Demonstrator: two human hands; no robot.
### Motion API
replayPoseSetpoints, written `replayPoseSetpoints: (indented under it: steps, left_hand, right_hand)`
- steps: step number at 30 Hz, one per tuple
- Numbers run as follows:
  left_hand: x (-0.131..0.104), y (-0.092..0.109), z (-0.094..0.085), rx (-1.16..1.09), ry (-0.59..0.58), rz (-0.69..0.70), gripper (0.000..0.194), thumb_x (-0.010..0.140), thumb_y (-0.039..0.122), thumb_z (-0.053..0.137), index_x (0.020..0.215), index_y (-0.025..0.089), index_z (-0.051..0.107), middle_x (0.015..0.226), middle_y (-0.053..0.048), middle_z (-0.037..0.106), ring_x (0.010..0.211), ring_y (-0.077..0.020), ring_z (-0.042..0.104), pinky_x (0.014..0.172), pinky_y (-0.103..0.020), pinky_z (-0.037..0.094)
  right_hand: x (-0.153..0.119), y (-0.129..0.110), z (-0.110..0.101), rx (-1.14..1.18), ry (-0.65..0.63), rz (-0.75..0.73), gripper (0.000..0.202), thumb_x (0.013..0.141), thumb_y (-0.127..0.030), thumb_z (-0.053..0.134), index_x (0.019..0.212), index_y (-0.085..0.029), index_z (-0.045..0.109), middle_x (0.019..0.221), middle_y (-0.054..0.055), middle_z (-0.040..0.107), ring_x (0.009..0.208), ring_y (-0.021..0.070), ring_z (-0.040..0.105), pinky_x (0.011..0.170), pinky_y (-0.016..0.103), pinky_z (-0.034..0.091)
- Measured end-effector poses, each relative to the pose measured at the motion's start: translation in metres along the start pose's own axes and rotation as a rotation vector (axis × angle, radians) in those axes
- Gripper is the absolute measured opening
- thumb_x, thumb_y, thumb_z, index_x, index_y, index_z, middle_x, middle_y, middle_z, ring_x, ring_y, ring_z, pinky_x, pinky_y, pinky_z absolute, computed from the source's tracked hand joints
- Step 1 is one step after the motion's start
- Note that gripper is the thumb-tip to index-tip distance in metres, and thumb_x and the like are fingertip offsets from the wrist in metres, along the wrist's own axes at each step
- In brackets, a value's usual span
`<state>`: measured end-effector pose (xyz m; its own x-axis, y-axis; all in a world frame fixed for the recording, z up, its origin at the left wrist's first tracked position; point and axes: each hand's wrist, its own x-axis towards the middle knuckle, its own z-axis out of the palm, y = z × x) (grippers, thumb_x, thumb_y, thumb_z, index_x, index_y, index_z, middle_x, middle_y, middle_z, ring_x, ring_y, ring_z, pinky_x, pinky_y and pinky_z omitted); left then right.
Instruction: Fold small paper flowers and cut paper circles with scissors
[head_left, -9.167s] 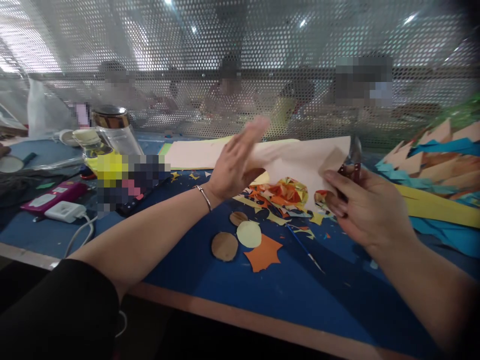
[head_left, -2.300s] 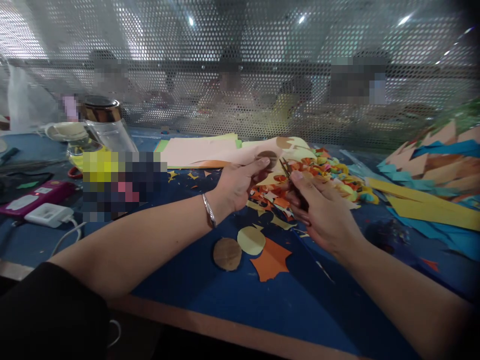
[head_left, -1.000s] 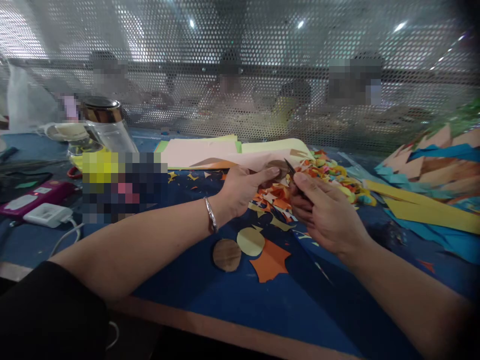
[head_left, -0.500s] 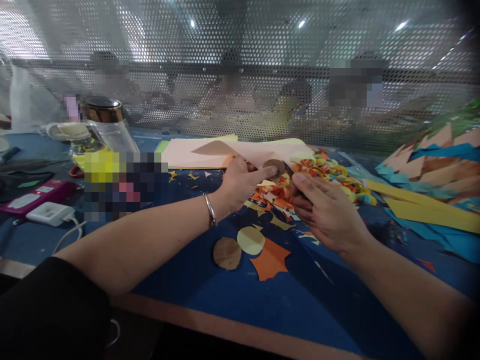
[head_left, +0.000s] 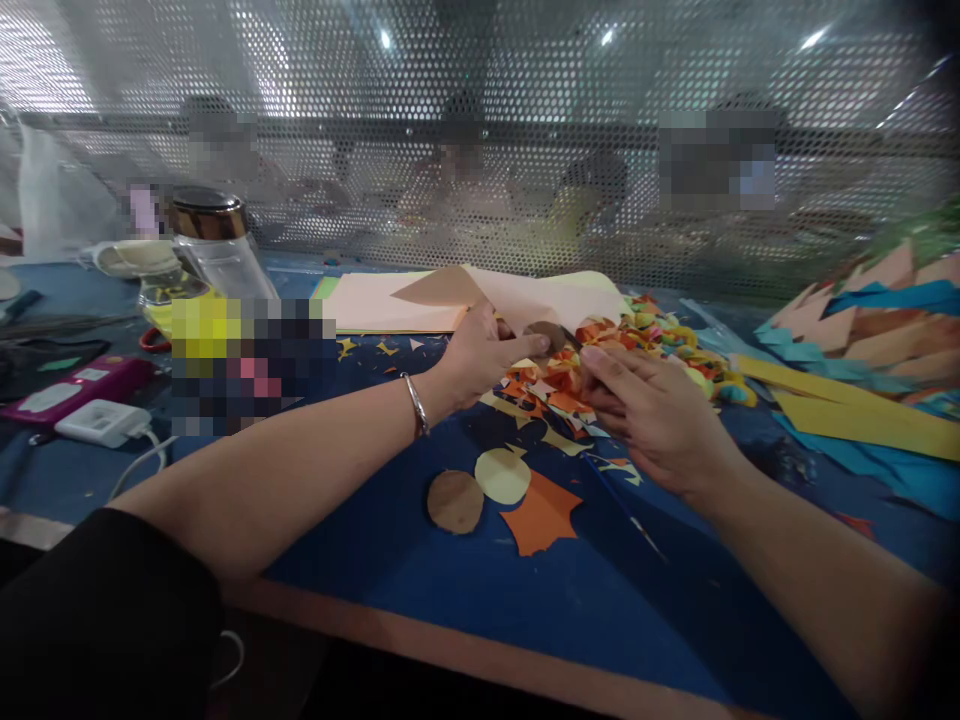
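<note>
Blue table (head_left: 450,610): left hand (head_left: 480,355) pinches brown disc (head_left: 546,335); right hand (head_left: 652,420) clenched, scissors hidden.

Left hand (head_left: 480,355) pinches a brown paper disc (head_left: 546,335); right hand (head_left: 651,420) rests on paper scraps (head_left: 559,388).

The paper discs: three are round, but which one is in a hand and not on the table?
The small brown disc, pinched by the left hand. The bigger brown disc and the pale yellow disc lie flat on the table, untouched.

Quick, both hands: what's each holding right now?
Left hand: shut on the paper.
Right hand: closed; the scissors it may hold are hidden.
</note>
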<state>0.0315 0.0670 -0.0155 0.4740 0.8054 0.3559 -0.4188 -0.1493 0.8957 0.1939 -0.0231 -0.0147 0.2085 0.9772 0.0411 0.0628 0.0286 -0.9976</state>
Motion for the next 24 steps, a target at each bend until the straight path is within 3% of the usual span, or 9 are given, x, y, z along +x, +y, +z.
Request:
replayPoseSetpoints:
  steps: [11,17,24]
  left_hand:
    - [-0.001,-0.001,-0.001,0.015,0.026,-0.020,0.055,0.065,0.016,0.083,0.111,0.017,0.051,0.091,-0.004,0.071,0.080,-0.0187,0.068,0.078,-0.035,0.056]
    - [0.000,0.000,-0.003,0.035,0.016,-0.028,0.056,0.066,0.017,0.083,0.111,0.019,0.051,0.090,-0.004,0.071,0.079,-0.0191,0.067,0.074,-0.034,0.054]
    - [0.000,0.002,-0.003,0.037,-0.037,-0.054,0.059,0.064,0.018,0.083,0.115,0.018,0.052,0.090,-0.005,0.069,0.078,-0.0199,0.067,0.073,-0.034,0.053]
  right_hand:
    - [0.002,-0.004,-0.003,-0.069,-0.019,0.011,0.048,0.077,-0.057,0.080,0.066,-0.021,0.049,0.054,-0.009,0.025,0.044,0.0047,0.020,0.039,0.021,0.014]
    - [0.002,-0.004,-0.004,-0.076,-0.031,-0.010,0.051,0.073,-0.061,0.082,0.069,-0.021,0.050,0.055,-0.009,0.025,0.045,0.0043,0.019,0.040,0.021,0.013]
    - [0.005,0.000,-0.011,-0.174,-0.080,-0.070,0.051,0.078,-0.066,0.077,0.067,-0.021,0.054,0.054,-0.007,0.031,0.045,0.0058,0.026,0.039,0.022,0.019]
